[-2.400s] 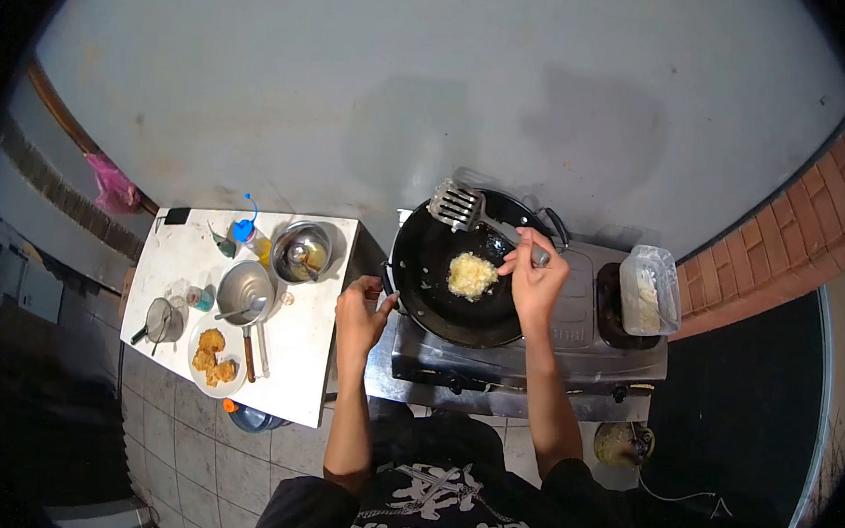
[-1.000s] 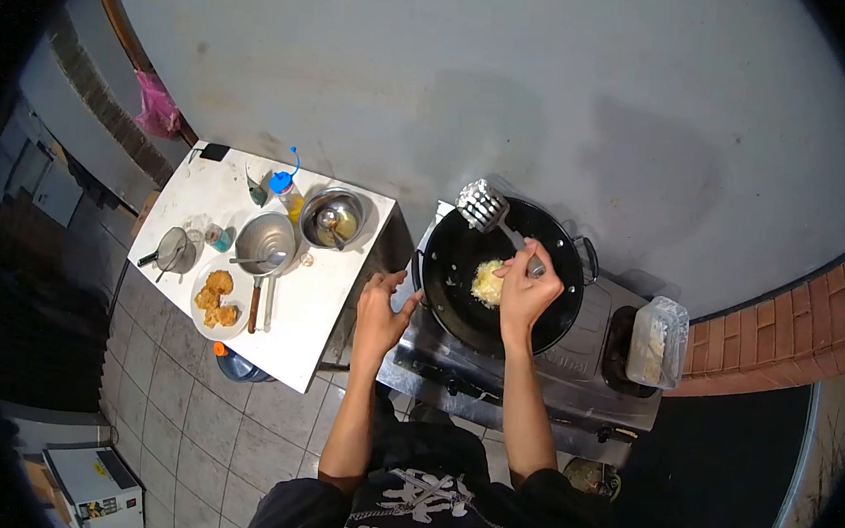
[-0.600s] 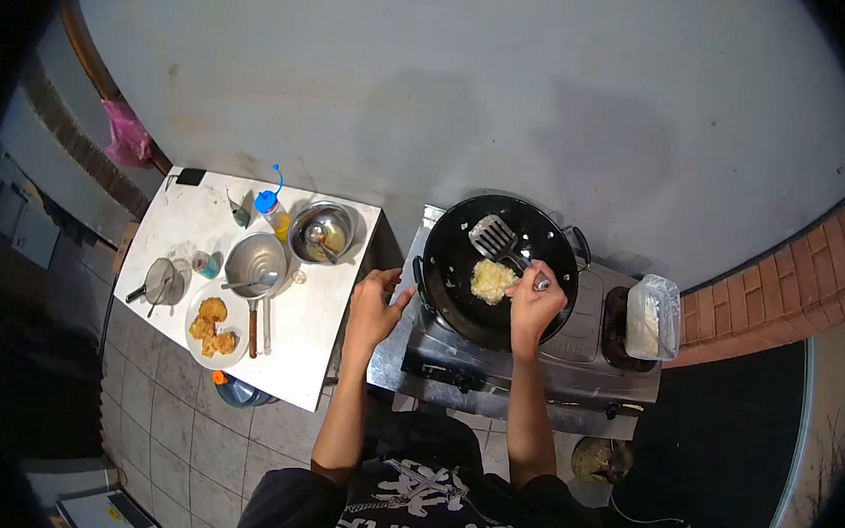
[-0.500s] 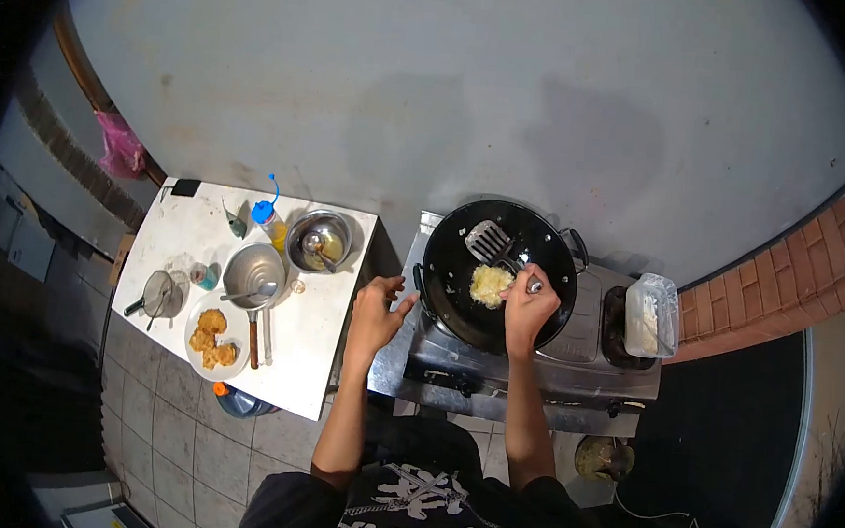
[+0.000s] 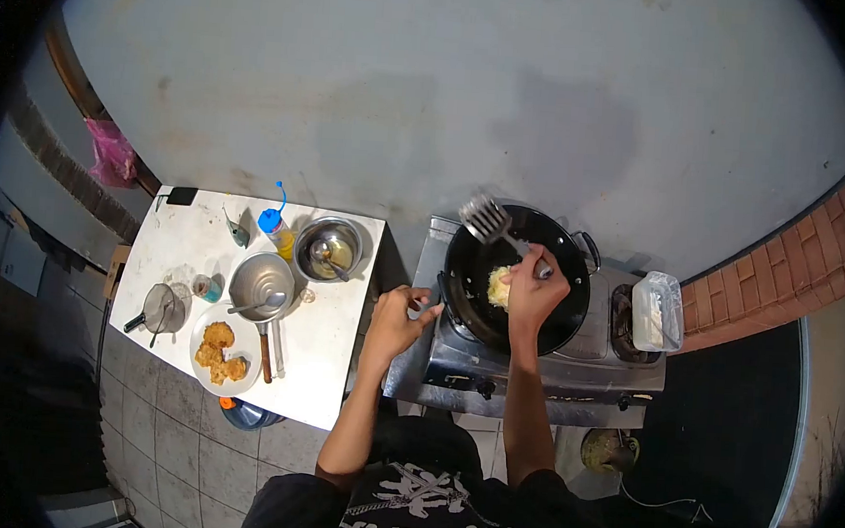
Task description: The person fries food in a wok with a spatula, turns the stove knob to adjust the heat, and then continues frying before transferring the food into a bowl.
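My right hand is closed round the handle of a slotted spatula, whose slightly blurred head is over the far left rim of the black wok. Inside the wok a pale yellow fritter lies partly behind that hand. My left hand holds nothing; its thumb and fingers are apart, with the tips right at the wok's left handle.
The wok stands on a steel gas stove, with a plastic tub at its right end. On the white table are a plate of browned fritters, a saucepan, a steel bowl, a strainer and a blue-capped bottle.
The spatula's head has risen from inside the wok to its far left rim. My left hand has moved right to the wok's handle. The view has shifted slightly.
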Available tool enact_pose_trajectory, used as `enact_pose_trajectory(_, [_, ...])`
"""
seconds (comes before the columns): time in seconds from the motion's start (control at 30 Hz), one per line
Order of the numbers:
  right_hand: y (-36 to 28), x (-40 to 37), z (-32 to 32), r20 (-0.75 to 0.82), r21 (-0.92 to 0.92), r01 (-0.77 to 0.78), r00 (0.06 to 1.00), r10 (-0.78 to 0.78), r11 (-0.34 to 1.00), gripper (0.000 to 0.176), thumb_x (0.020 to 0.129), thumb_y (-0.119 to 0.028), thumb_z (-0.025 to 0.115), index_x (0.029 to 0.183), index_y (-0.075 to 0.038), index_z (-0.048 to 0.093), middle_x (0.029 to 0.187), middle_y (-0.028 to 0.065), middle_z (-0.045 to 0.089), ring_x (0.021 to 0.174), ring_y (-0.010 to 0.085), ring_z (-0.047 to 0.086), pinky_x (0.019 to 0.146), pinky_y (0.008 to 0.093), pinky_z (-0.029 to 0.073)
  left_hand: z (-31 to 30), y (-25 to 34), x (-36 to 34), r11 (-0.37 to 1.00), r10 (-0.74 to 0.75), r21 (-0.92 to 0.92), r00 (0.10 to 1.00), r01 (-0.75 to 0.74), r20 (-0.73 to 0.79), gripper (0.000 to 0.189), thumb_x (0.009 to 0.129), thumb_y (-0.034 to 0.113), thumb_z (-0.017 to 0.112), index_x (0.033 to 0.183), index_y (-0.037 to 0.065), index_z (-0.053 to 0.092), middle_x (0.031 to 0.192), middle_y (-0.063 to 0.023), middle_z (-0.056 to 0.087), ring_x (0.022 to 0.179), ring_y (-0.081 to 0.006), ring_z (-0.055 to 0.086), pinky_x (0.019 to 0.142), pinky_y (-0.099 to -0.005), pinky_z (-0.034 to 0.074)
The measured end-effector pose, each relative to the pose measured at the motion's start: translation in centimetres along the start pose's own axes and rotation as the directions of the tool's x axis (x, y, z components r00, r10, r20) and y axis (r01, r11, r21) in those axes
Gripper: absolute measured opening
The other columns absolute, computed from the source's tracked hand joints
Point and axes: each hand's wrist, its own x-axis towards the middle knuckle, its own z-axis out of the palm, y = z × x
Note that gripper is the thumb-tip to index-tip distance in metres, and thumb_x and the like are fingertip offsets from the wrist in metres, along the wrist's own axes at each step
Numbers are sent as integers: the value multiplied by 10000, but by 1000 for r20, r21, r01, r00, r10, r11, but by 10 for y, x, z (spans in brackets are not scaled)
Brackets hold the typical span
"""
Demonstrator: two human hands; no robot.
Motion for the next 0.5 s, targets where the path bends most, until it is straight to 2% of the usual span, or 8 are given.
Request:
enact_pose_trajectory(0.07, [-21,4,14,44,167,-30,999,23,986,204,907,-75,535,918,94,647,578,94,608,483,140,622,436,254,465,-10,-7,0,998,-16,-67,998,11,-64,349,752,189,779,987,-49,680,849,-151,660,743,-247,644,682,-354,505])
enact_pose_trajectory(0.1, [-28,5,24,57,169,-28,998,19,985,204,907,-75,535,918,94,647,578,94,608,483,140,622,436,254,465,-17,-8,-1,997,-22,-70,997,16,-76,349,752,189,779,987,-49,680,849,-151,660,743,-247,644,682,-354,505])
enact_pose_trajectory(0.17, [-44,4,46,117,219,80,987,-108,972,207,915,-82,531,938,89,645,548,66,575,473,124,600,452,256,469,-34,-10,-7,986,-101,-141,990,87,-95,350,757,192,779,981,-58,679,840,-141,667,747,-226,644,686,-339,506])
enact_pose_trajectory(0.2, [-56,1,58,143,217,93,982,-126,972,220,939,-84,509,932,97,635,569,77,582,458,130,587,457,231,445,-40,-18,-9,991,-76,-120,988,60,-134,356,762,194,779,984,-66,678,834,-139,680,744,-215,643,692,-325,507])
enact_pose_trajectory(0.37, [-69,-30,114,272,218,86,951,-145,972,236,943,-102,521,957,106,630,580,67,576,466,123,586,460,230,447,-78,-52,-32,972,-188,-177,961,153,-204,354,767,200,776,989,-60,683,814,-146,694,724,-220,653,691,-318,514])
enact_pose_trajectory(0.43, [-60,-48,132,313,183,84,939,-139,980,227,920,-88,523,964,99,641,552,83,569,506,154,636,477,270,471,-91,-71,-44,975,-197,-153,946,161,-259,342,774,199,768,983,-58,685,819,-151,696,731,-216,664,693,-315,518])
enact_pose_trajectory(0.5, [-37,-66,147,355,168,94,923,-149,981,227,924,-98,531,975,94,639,601,118,613,527,176,657,498,289,476,-104,-86,-58,964,-250,-160,924,211,-288,333,780,197,760,978,-60,684,824,-152,698,745,-210,670,698,-313,520])
